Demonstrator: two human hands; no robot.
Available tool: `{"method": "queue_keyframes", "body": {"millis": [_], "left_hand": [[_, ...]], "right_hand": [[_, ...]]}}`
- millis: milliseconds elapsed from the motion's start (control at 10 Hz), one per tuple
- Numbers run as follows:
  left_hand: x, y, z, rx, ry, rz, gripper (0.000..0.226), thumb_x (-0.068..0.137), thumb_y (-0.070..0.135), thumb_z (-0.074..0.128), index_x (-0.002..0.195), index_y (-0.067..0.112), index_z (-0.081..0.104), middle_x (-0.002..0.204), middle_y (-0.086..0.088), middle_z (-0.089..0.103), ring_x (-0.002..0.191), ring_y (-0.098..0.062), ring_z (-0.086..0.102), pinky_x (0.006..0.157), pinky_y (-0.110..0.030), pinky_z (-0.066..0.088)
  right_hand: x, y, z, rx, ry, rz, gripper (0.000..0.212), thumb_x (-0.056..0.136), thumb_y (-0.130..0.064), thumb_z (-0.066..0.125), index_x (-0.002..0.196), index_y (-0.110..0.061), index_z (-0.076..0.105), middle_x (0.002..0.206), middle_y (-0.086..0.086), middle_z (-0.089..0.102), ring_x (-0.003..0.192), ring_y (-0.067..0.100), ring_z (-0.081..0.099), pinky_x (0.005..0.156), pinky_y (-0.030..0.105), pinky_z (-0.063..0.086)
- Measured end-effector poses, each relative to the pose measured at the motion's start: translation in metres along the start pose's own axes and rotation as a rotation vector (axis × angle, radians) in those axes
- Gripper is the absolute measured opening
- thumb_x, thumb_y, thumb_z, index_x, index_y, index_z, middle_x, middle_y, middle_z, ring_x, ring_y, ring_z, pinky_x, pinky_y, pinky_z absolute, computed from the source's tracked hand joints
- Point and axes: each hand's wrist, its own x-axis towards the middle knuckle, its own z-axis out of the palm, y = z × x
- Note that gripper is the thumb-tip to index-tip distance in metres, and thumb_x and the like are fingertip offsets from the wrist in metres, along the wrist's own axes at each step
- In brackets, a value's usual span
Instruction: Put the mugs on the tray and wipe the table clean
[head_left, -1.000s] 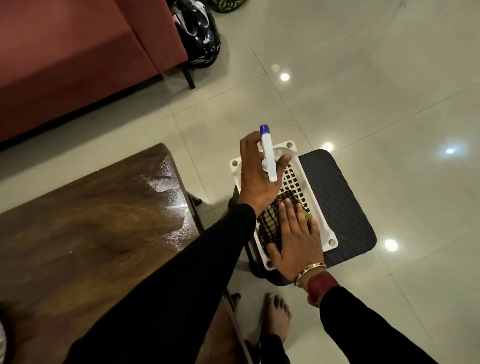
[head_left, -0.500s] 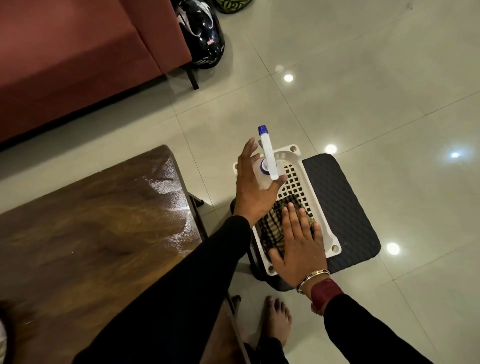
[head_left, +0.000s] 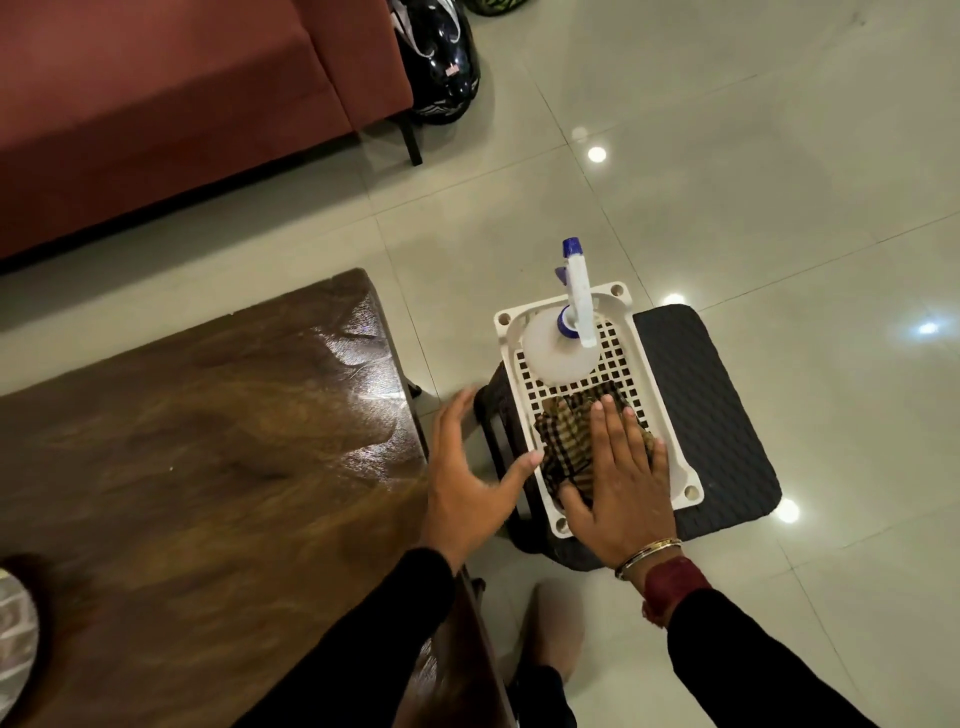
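The right hand (head_left: 623, 488) lies flat on a checked cloth (head_left: 569, 441), fingers straight and close together, so its grip is wide and pressing rather than closing round anything. The cloth is bunched in the near half of a white perforated tray (head_left: 505, 332), and part of it shows past the fingertips and beside the thumb. In the far half of the same tray stands a spray bottle (head_left: 556, 348), upright, its white and blue nozzle head leaning over the far rim; no hand touches it. The tray rests on the left part of a black stool (head_left: 701, 405) on the tiled floor (head_left: 727, 156). The left hand (head_left: 467, 488) hovers between the stool and the wooden tabletop (head_left: 208, 441), fingers spread and slightly bent, its grip wide and holding nothing (the thumb tip is just beside the tray's near left edge). The tabletop shines near its right end. No mug can be made out; a patterned round thing at the lower left edge is too cropped to name. A gold bangle (head_left: 647, 553) circles the right wrist. Farther off are a red sofa (head_left: 182, 93) and, beside it, a black helmet (head_left: 447, 62).
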Motion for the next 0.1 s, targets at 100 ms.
{"method": "queue_keyframes", "body": {"millis": [100], "left_hand": [[-0.0321,-0.0248,-0.0266,0.083,0.123,0.064,0.071,0.08,0.036,0.085,0.141,0.02,0.052,0.133,0.011,0.052,0.126,0.0,0.052,0.106,-0.021,0.047]], "right_hand": [[-0.0064,-0.0094,-0.0053,0.07,0.096,-0.042,0.096,0.086,-0.058,0.048,0.165,-0.012,0.02,0.172,0.007,0.02,0.16,0.027,0.017,0.126,0.059,0.017]]}}
